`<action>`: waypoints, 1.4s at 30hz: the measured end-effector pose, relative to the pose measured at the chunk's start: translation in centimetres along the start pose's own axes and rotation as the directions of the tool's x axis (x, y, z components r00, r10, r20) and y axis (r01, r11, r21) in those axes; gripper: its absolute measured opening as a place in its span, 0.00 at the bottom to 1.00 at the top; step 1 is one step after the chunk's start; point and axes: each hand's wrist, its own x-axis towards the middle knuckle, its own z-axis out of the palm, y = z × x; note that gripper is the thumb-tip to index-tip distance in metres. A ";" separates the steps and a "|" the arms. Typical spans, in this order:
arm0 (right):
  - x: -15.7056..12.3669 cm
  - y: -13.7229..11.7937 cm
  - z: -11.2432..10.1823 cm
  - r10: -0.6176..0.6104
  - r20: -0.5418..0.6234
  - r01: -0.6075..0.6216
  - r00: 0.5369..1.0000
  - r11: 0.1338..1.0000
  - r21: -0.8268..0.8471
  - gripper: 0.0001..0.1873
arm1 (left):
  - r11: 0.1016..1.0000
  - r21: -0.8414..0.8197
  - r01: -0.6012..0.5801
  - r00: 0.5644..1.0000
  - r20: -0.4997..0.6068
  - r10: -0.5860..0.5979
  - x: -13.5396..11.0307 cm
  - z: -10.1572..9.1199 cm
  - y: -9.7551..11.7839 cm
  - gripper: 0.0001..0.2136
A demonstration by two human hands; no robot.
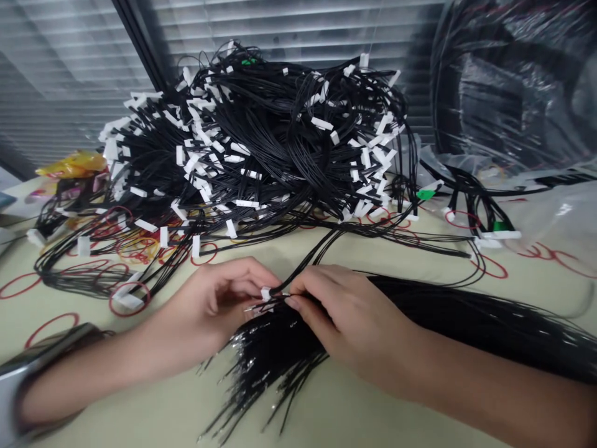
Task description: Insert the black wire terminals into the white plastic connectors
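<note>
Between the fingers of my left hand (219, 298) is a small white connector (266, 293), with black wires running from it up toward the pile. My right hand (345, 311) pinches a thin black wire (280, 298) just to the right of that connector. Both hands meet above a thick bundle of loose black wires (265, 354), whose bare metal tips fan out toward the front left. The bundle stretches beneath my right hand and off to the right edge. Fingers partly hide the connector, so I cannot tell whether the wire tip sits in it.
A big heap of black cables with white connectors (280, 137) fills the back of the table. Red rubber bands (130, 298) lie scattered at the left. A plastic-wrapped black coil (513, 93) stands at the back right, and a yellow plastic bag (72, 164) at the left.
</note>
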 end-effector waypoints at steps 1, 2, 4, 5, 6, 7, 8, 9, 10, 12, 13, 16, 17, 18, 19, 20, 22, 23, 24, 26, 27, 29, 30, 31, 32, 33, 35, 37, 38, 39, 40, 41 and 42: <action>0.0 0.0 0.1 0.003 -0.008 -0.003 1.000 1.000 -0.007 0.13 | 1.000 0.005 -0.015 1.000 0.007 0.015 0.0 0.0 0.0 0.05; -0.1 0.0 0.2 0.011 -0.014 -0.011 1.000 1.000 -0.004 0.12 | 0.999 0.017 -0.032 0.999 0.010 0.032 -0.1 0.1 0.0 0.05; -0.1 -0.1 0.2 0.032 -0.028 -0.032 0.999 0.999 0.016 0.11 | 0.997 0.048 -0.054 0.999 0.005 0.054 -0.3 0.2 0.0 0.06; -0.1 -0.1 0.2 0.046 -0.033 -0.045 0.998 0.998 0.034 0.11 | 0.997 0.054 -0.053 0.999 0.002 0.053 -0.4 0.2 0.0 0.06; -0.2 -0.1 0.1 0.063 -0.036 -0.060 0.997 0.996 0.058 0.10 | 0.998 0.048 -0.046 0.999 -0.003 0.047 -0.4 0.2 -0.1 0.05; -0.2 -0.1 -0.1 0.081 -0.036 -0.077 0.996 0.993 0.089 0.10 | 0.999 0.036 -0.035 0.999 -0.010 0.036 -0.4 0.2 -0.2 0.04; -0.1 -0.1 -0.2 0.100 -0.036 -0.095 0.994 0.988 0.124 0.09 | 0.999 0.025 -0.022 1.000 -0.020 0.023 -0.3 0.1 -0.4 0.04; -0.1 -0.1 -0.3 0.120 -0.040 -0.113 0.992 0.981 0.160 0.09 | 1.000 0.019 -0.008 0.999 -0.039 0.009 -0.1 -0.1 -0.5 0.05; -0.1 -0.1 -0.5 0.136 -0.052 -0.124 0.989 0.974 0.190 0.08 | 1.000 0.015 0.004 0.998 -0.063 -0.003 0.1 -0.3 -0.6 0.07; 0.0 -0.2 -0.7 0.149 -0.098 -0.123 0.984 0.966 0.228 0.08 | 0.999 0.011 0.030 0.993 -0.115 -0.029 0.5 -0.8 -0.7 0.08; 0.0 -0.1 -0.7 0.146 -0.121 -0.115 0.982 0.965 0.236 0.08 | 0.999 0.001 0.034 0.990 -0.135 -0.034 0.7 -1.0 -0.7 0.09; 0.0 0.0 -0.7 0.130 -0.167 -0.094 0.977 0.974 0.208 0.09 | 0.999 -0.040 0.027 0.986 -0.163 -0.033 1.1 -1.4 -0.7 0.09; -0.1 0.0 -0.7 0.117 -0.208 -0.082 0.971 0.982 0.169 0.09 | 0.998 -0.050 0.025 0.985 -0.171 -0.033 1.2 -1.5 -0.7 0.09; -0.3 -0.1 -0.7 0.087 -0.276 -0.059 0.957 0.993 0.106 0.09 | 0.998 -0.059 0.025 0.983 -0.178 -0.035 1.2 -1.5 -0.7 0.09; -0.4 -0.1 -0.7 0.036 -0.360 -0.030 0.932 0.999 0.023 0.09 | 0.997 -0.065 0.028 0.982 -0.184 -0.039 1.2 -1.5 -0.8 0.09; -0.6 -0.2 -0.8 -0.036 -0.433 0.007 0.901 0.998 -0.068 0.09 | 0.997 -0.070 0.031 0.981 -0.189 -0.044 1.2 -1.5 -0.8 0.09; -0.9 -0.4 -1.0 -0.165 -0.478 0.077 0.863 0.977 -0.198 0.08 | 0.996 -0.079 0.039 0.979 -0.197 -0.054 1.1 -1.5 -1.1 0.09; -1.0 -0.5 -1.0 -0.195 -0.449 0.104 0.872 0.970 -0.219 0.09 | 0.996 -0.083 0.043 0.979 -0.194 -0.058 1.1 -1.5 -1.2 0.09; -1.1 -0.4 -1.0 -0.200 -0.398 0.121 0.895 0.969 -0.215 0.09 | 0.995 -0.086 0.048 0.981 -0.185 -0.063 1.1 -1.5 -1.2 0.09; -1.0 -0.2 -0.8 -0.165 -0.294 0.112 0.942 0.976 -0.189 0.09 | 0.995 -0.088 0.050 0.985 -0.159 -0.063 1.1 -1.5 -1.3 0.09; -0.9 -0.1 -0.6 -0.127 -0.256 0.084 0.958 0.981 -0.176 0.09 | 0.996 -0.082 0.042 0.987 -0.150 -0.054 1.1 -1.5 -1.2 0.09; -0.6 0.2 -0.3 -0.041 -0.205 0.013 0.978 0.991 -0.135 0.09 | 0.998 -0.057 0.014 0.989 -0.146 -0.022 1.0 -1.4 -1.1 0.08; -0.5 0.2 -0.3 0.006 -0.191 -0.026 0.982 0.994 -0.107 0.09 | 0.999 -0.046 -0.002 0.989 -0.146 -0.005 0.9 -1.4 -1.1 0.07; -0.4 0.2 -0.3 0.045 -0.184 -0.060 0.982 0.995 -0.077 0.09 | 0.999 -0.039 -0.013 0.990 -0.144 0.007 0.9 -1.3 -1.1 0.07; -0.4 0.2 -0.3 0.074 -0.177 -0.084 0.981 0.995 -0.049 0.09 | 0.999 -0.038 -0.018 0.990 -0.139 0.013 0.8 -1.3 -1.0 0.07; -0.3 0.2 -0.4 0.097 -0.171 -0.102 0.980 0.994 -0.023 0.09 | 0.999 -0.042 -0.019 0.991 -0.134 0.014 0.8 -1.2 -1.1 0.07; -0.3 0.1 -0.6 0.130 -0.166 -0.130 0.978 0.991 0.013 0.09 | 0.999 -0.047 -0.017 0.992 -0.127 0.011 0.7 -1.2 -1.1 0.07; -0.3 0.1 -0.8 0.151 -0.173 -0.147 0.973 0.989 0.033 0.10 | 1.000 -0.023 -0.014 0.990 -0.139 0.011 0.5 -1.2 -1.1 0.07; -0.3 0.1 -0.8 0.155 -0.182 -0.151 0.971 0.988 0.036 0.10 | 1.000 -0.007 -0.010 0.989 -0.145 0.009 0.5 -1.1 -1.1 0.07; -0.3 0.1 -0.8 0.155 -0.189 -0.151 0.970 0.988 0.035 0.11 | 1.000 0.007 -0.007 0.989 -0.148 0.008 0.4 -1.1 -1.0 0.07; -0.3 0.1 -0.7 0.152 -0.197 -0.148 0.969 0.988 0.033 0.11 | 1.000 0.015 -0.001 0.989 -0.150 0.004 0.4 -1.0 -0.9 0.07; -0.3 0.1 -0.7 0.151 -0.204 -0.147 0.967 0.989 0.032 0.11 | 1.000 0.014 0.007 0.989 -0.148 -0.005 0.3 -1.0 -0.8 0.07; -0.3 0.1 -0.6 0.148 -0.210 -0.145 0.966 0.989 0.031 0.11 | 1.000 0.007 0.017 0.990 -0.143 -0.016 0.2 -0.9 -0.7 0.06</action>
